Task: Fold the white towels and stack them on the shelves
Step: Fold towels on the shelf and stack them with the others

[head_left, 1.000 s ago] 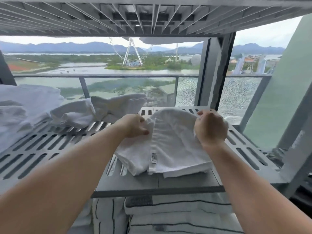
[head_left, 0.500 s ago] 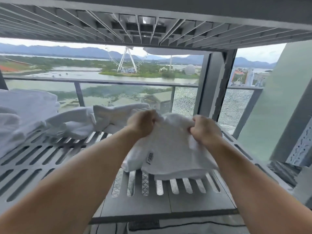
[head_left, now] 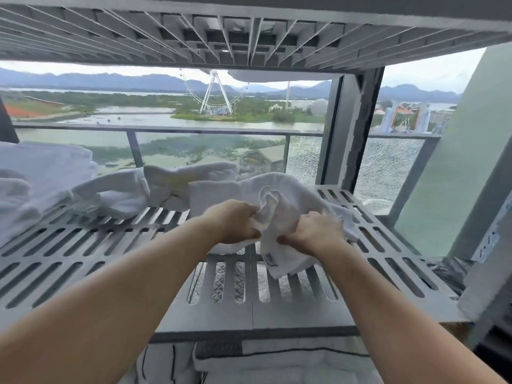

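A white towel [head_left: 279, 189] lies bunched on the grey slatted shelf [head_left: 83, 245], right of centre. My left hand [head_left: 235, 220] grips a gathered fold of it at its near left side. My right hand [head_left: 315, 234] grips the cloth just to the right, thumb underneath, close to the left hand. A small label hangs from the towel's near corner below my right hand. More white towels [head_left: 155, 187] lie crumpled at the back of the shelf, and a pile [head_left: 33, 178] sits at the far left.
Another slatted shelf [head_left: 249, 37] hangs close overhead. A dark upright post [head_left: 349, 128] stands at the back right. Striped white linens [head_left: 277, 364] fill the level below. Behind the shelf is a window with a balcony rail.
The towel went from lying flat and folded to being lifted and bunched. Both hands moved closer together and now gather the cloth near its front; the view tilted upward.
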`<state>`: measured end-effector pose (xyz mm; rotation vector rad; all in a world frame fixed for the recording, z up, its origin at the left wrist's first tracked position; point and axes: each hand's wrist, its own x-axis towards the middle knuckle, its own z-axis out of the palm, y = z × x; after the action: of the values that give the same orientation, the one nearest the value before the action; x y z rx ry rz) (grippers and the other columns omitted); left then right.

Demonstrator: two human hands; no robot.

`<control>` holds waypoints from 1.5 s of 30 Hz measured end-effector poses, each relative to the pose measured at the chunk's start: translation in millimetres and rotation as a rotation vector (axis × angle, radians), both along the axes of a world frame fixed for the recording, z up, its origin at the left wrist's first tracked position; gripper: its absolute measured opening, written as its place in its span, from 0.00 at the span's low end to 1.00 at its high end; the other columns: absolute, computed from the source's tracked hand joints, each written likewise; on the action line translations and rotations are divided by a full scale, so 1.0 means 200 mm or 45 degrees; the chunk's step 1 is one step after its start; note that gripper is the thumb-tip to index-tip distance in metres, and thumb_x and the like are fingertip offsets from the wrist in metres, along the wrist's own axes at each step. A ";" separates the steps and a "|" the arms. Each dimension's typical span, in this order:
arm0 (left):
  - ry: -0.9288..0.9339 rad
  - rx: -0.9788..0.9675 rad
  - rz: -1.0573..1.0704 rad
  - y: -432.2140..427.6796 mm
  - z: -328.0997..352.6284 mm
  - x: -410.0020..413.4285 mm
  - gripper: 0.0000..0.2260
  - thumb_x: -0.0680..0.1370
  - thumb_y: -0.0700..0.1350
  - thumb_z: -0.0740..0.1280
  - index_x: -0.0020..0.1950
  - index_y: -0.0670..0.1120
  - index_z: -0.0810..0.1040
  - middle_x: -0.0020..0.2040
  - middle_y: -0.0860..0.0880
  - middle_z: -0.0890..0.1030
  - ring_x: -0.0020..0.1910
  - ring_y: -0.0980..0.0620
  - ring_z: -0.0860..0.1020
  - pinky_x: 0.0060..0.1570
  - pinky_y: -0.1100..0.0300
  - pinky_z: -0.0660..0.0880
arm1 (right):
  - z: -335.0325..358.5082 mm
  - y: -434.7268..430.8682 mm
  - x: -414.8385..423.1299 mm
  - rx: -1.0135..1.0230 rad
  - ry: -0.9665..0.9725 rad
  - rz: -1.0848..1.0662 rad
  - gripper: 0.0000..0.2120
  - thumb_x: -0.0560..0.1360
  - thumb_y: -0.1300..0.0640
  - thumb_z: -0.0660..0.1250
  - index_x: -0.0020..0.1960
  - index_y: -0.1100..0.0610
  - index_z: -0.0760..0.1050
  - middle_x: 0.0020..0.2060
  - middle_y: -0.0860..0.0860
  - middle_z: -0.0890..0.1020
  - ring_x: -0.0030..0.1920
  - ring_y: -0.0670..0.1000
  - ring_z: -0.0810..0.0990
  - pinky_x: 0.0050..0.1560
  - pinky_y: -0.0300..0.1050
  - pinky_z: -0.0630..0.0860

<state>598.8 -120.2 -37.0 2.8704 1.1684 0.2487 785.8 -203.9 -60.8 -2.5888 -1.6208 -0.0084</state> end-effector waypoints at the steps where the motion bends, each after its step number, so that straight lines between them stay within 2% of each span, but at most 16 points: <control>1: 0.016 0.060 0.024 -0.03 -0.01 0.00 0.17 0.72 0.61 0.66 0.57 0.55 0.77 0.51 0.53 0.82 0.51 0.48 0.79 0.46 0.57 0.74 | -0.01 -0.01 0.00 -0.074 -0.022 -0.036 0.34 0.72 0.30 0.63 0.69 0.52 0.75 0.74 0.57 0.66 0.77 0.62 0.56 0.74 0.69 0.46; 6: 0.191 0.486 0.004 -0.17 -0.12 -0.03 0.08 0.78 0.49 0.63 0.56 0.55 0.74 0.49 0.52 0.81 0.48 0.45 0.83 0.37 0.56 0.71 | -0.08 -0.06 0.06 0.038 0.031 -0.124 0.27 0.80 0.54 0.53 0.80 0.52 0.57 0.80 0.52 0.37 0.77 0.64 0.32 0.71 0.72 0.30; 8: 0.254 0.658 -0.055 -0.24 -0.15 -0.09 0.14 0.75 0.40 0.66 0.58 0.55 0.76 0.45 0.52 0.79 0.40 0.45 0.82 0.31 0.56 0.71 | -0.09 -0.10 0.10 0.213 0.242 -0.243 0.30 0.82 0.55 0.47 0.82 0.51 0.42 0.79 0.51 0.33 0.77 0.63 0.29 0.72 0.70 0.30; 10: 0.268 0.792 -0.101 -0.30 -0.15 -0.14 0.19 0.71 0.36 0.71 0.57 0.55 0.79 0.40 0.50 0.77 0.32 0.46 0.80 0.25 0.55 0.74 | -0.09 -0.16 0.13 0.341 0.189 -0.318 0.32 0.80 0.58 0.46 0.81 0.54 0.37 0.79 0.53 0.34 0.77 0.63 0.30 0.69 0.67 0.27; 12: 0.214 0.909 -0.130 -0.33 -0.13 -0.19 0.19 0.69 0.35 0.74 0.55 0.53 0.81 0.37 0.48 0.76 0.29 0.45 0.79 0.21 0.54 0.75 | -0.08 -0.21 0.10 0.436 0.024 -0.278 0.30 0.78 0.60 0.51 0.80 0.61 0.49 0.80 0.60 0.49 0.79 0.65 0.45 0.74 0.65 0.36; 13: 0.203 0.915 -0.131 -0.34 -0.12 -0.21 0.19 0.69 0.35 0.73 0.56 0.53 0.81 0.38 0.46 0.75 0.30 0.44 0.79 0.21 0.53 0.76 | -0.07 -0.24 0.06 0.501 -0.002 -0.187 0.25 0.79 0.58 0.54 0.75 0.64 0.63 0.75 0.64 0.64 0.76 0.65 0.60 0.76 0.63 0.53; 14: 0.202 0.902 -0.131 -0.36 -0.12 -0.23 0.19 0.71 0.34 0.72 0.57 0.53 0.80 0.40 0.46 0.75 0.33 0.44 0.80 0.23 0.52 0.77 | -0.06 -0.27 0.00 0.569 0.013 -0.070 0.20 0.80 0.55 0.55 0.66 0.64 0.74 0.65 0.65 0.76 0.65 0.63 0.74 0.68 0.56 0.71; 15: 0.212 0.868 -0.114 -0.38 -0.12 -0.24 0.20 0.73 0.35 0.70 0.59 0.54 0.79 0.42 0.46 0.76 0.36 0.44 0.80 0.25 0.51 0.78 | -0.06 -0.31 -0.05 0.641 0.034 0.048 0.19 0.81 0.52 0.54 0.57 0.63 0.79 0.54 0.63 0.81 0.55 0.61 0.80 0.55 0.50 0.77; 17: 0.179 0.809 -0.033 -0.43 -0.14 -0.28 0.21 0.73 0.34 0.67 0.62 0.54 0.78 0.47 0.48 0.77 0.42 0.45 0.82 0.30 0.51 0.79 | -0.08 -0.40 -0.14 0.767 0.125 0.167 0.21 0.82 0.50 0.54 0.53 0.62 0.81 0.47 0.61 0.83 0.49 0.60 0.81 0.46 0.47 0.76; 19: 0.079 0.763 0.083 -0.49 -0.15 -0.32 0.21 0.73 0.35 0.67 0.61 0.53 0.77 0.48 0.51 0.79 0.44 0.47 0.82 0.33 0.52 0.78 | -0.10 -0.48 -0.19 0.800 0.194 0.185 0.22 0.82 0.45 0.55 0.57 0.60 0.79 0.50 0.60 0.82 0.52 0.60 0.80 0.48 0.48 0.75; 22: 0.004 0.671 0.173 -0.57 -0.18 -0.37 0.16 0.75 0.35 0.64 0.59 0.51 0.76 0.49 0.51 0.80 0.48 0.46 0.82 0.39 0.51 0.79 | -0.14 -0.61 -0.28 0.298 0.152 0.155 0.33 0.76 0.35 0.46 0.67 0.56 0.72 0.58 0.58 0.79 0.61 0.60 0.76 0.59 0.54 0.74; 24: 0.010 0.658 0.168 -0.61 -0.19 -0.41 0.14 0.76 0.35 0.62 0.56 0.49 0.76 0.51 0.49 0.80 0.50 0.44 0.81 0.40 0.49 0.79 | -0.17 -0.69 -0.29 0.179 0.060 0.090 0.29 0.74 0.46 0.43 0.65 0.55 0.74 0.60 0.57 0.79 0.62 0.59 0.75 0.61 0.55 0.71; 26: 0.022 0.678 0.201 -0.64 -0.19 -0.47 0.12 0.77 0.35 0.62 0.56 0.49 0.78 0.51 0.48 0.80 0.50 0.43 0.81 0.40 0.48 0.79 | -0.18 -0.76 -0.26 0.205 -0.005 -0.040 0.20 0.78 0.57 0.50 0.61 0.54 0.76 0.60 0.56 0.80 0.63 0.59 0.75 0.66 0.55 0.69; 31: 0.070 0.505 0.336 -0.67 -0.23 -0.60 0.17 0.75 0.35 0.62 0.59 0.50 0.80 0.52 0.48 0.79 0.50 0.42 0.80 0.43 0.50 0.77 | -0.22 -0.93 -0.28 0.309 -0.329 -0.319 0.17 0.76 0.65 0.57 0.57 0.56 0.80 0.68 0.58 0.75 0.76 0.59 0.62 0.79 0.58 0.48; 37: 0.100 0.547 0.321 -0.76 -0.27 -0.65 0.14 0.75 0.35 0.59 0.53 0.49 0.79 0.45 0.49 0.80 0.39 0.45 0.78 0.35 0.55 0.68 | -0.25 -1.00 -0.51 0.597 0.063 0.287 0.25 0.74 0.63 0.61 0.71 0.56 0.70 0.65 0.54 0.77 0.66 0.55 0.75 0.67 0.48 0.72; 45: 0.184 0.526 0.317 -0.76 -0.27 -0.76 0.12 0.75 0.37 0.61 0.47 0.50 0.81 0.40 0.50 0.81 0.40 0.44 0.79 0.35 0.57 0.70 | -0.29 -0.99 -0.45 0.740 -0.043 0.178 0.11 0.79 0.65 0.61 0.52 0.58 0.82 0.48 0.53 0.84 0.49 0.55 0.81 0.50 0.49 0.79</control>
<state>447.5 -272.2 -91.8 3.1227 1.6856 0.3291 696.6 -402.3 -118.2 -2.0422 -1.5179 -0.4447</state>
